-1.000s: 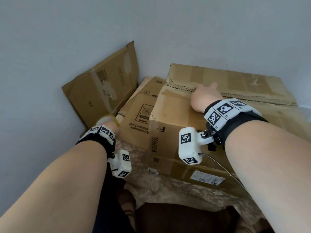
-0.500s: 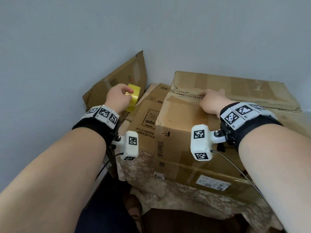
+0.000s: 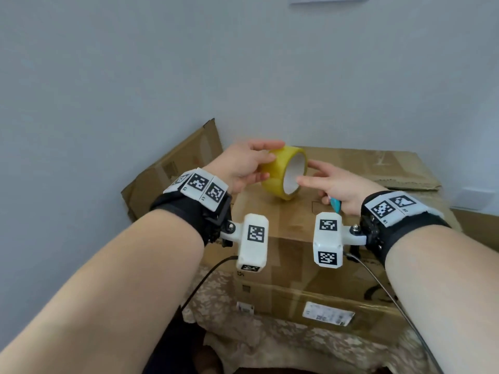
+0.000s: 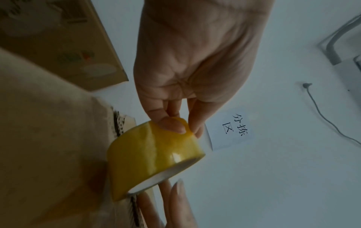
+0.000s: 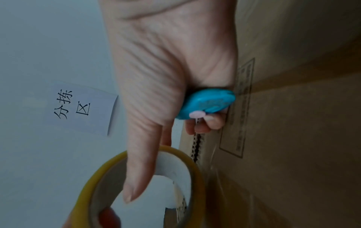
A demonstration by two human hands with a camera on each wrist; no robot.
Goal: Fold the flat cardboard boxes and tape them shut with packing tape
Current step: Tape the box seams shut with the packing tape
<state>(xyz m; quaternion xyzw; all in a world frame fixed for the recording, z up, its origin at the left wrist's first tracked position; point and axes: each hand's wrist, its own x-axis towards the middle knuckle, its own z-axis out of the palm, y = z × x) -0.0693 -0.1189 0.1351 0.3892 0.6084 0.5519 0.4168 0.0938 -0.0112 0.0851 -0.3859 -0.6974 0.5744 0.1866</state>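
My left hand [image 3: 259, 163] holds a yellow roll of packing tape [image 3: 283, 172] just above the top of a folded brown cardboard box [image 3: 291, 233]. Thumb and fingertips pinch the roll's outer band [image 4: 154, 155] in the left wrist view. My right hand [image 3: 321, 178] reaches to the roll's open side, its thumb lying across the white core [image 5: 171, 166]. The lower fingers of that hand curl round a small blue cutter [image 5: 207, 104], also seen as a blue tip [image 3: 335, 205] under the palm.
A flattened carton [image 3: 172, 171] leans on the grey wall at the left. Another flat, torn-edged sheet of cardboard [image 3: 378, 166] lies behind the box. A patterned cloth [image 3: 270, 341] covers the surface under the boxes. A paper note [image 4: 228, 128] hangs on the wall.
My left hand has brought the tape roll up from the lower left to above the box. My right hand has left the torn flap edge and come to the roll.
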